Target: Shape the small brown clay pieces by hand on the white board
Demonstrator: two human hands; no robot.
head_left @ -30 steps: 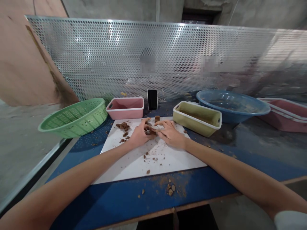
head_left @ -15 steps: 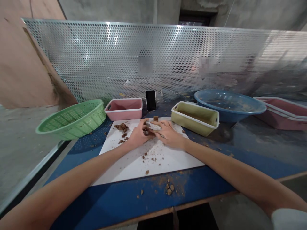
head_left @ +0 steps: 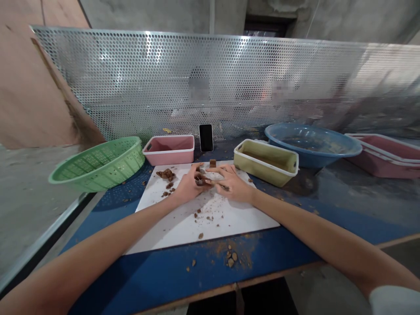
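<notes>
Over the white board [head_left: 183,227], my left hand [head_left: 189,187] curls its fingers around a brown clay-like piece [head_left: 201,177], partly hidden by the fingers. From the other side, my right hand [head_left: 236,186] reaches in with its fingers pinched on a thin stick-like tool [head_left: 223,187], whose tip meets the brown piece. Most of this tool is covered, so its kind is unclear. Just behind the hands stands a small brown block [head_left: 213,163]. Brown lumps [head_left: 166,174] lie left of my left hand, with smaller crumbs [head_left: 169,188] below them.
A green basket [head_left: 98,164] and a pink bin [head_left: 170,156] stand left. A phone [head_left: 206,138] leans upright at the back. To the right are a yellow-green bin [head_left: 265,168], blue basin [head_left: 315,153] and pink bins [head_left: 387,159]. Clods [head_left: 231,259] lie near the blue table's front edge.
My right hand's fingers have shifted slightly, and more of the thin tool shows below them. My left hand stays in place around the brown piece.
</notes>
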